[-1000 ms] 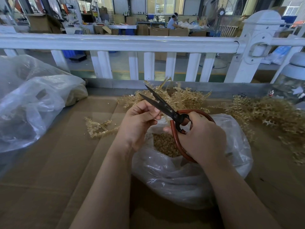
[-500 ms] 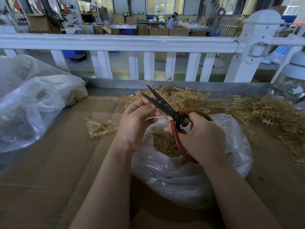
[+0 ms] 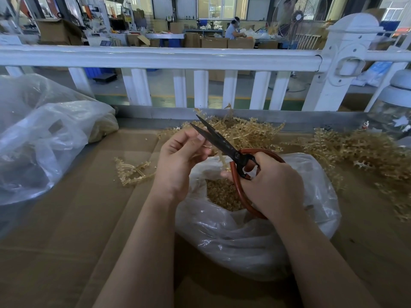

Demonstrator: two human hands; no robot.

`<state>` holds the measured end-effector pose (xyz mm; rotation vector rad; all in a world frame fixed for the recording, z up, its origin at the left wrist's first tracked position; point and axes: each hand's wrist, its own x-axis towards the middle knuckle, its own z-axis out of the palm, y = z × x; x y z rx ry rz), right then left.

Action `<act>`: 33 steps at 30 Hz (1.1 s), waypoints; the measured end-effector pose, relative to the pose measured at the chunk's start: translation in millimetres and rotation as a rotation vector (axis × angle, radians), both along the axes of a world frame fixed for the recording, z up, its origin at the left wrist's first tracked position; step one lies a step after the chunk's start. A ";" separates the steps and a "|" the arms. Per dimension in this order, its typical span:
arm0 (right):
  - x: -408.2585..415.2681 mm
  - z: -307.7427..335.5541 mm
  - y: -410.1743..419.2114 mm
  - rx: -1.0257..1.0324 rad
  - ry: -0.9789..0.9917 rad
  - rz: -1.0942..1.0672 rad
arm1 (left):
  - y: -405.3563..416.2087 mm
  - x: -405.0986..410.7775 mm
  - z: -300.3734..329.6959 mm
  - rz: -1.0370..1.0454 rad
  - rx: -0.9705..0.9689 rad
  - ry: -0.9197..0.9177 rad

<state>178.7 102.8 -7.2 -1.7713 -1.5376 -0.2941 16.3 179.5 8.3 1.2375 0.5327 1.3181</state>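
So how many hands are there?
2. The left hand pinches a plastic piece at the blades; the right hand grips the scissors. The far worker's hands are too small to see.

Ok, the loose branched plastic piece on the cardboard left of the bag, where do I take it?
Pinch the loose piece by its stem, from above, at the end nearest the bag. It lies flat on the cardboard, side studs sticking outward, so the stem is likely the cleanest hold. The left hand is nearest but pinches a strip; the right hand holds the scissors.
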 end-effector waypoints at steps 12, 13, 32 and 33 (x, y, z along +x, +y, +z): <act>-0.2 1.3 0.5 -0.032 -0.015 0.020 | -2.2 1.8 -0.3 0.112 0.201 0.124; -0.3 1.2 0.5 -0.033 -0.010 0.026 | -2.6 2.1 -0.1 0.105 0.211 0.127; 0.3 -3.5 3.1 -0.030 0.112 0.104 | -9.6 1.8 5.5 0.081 0.163 0.134; 0.3 -3.4 3.0 -0.029 0.116 0.105 | -9.9 1.9 5.8 0.082 0.158 0.134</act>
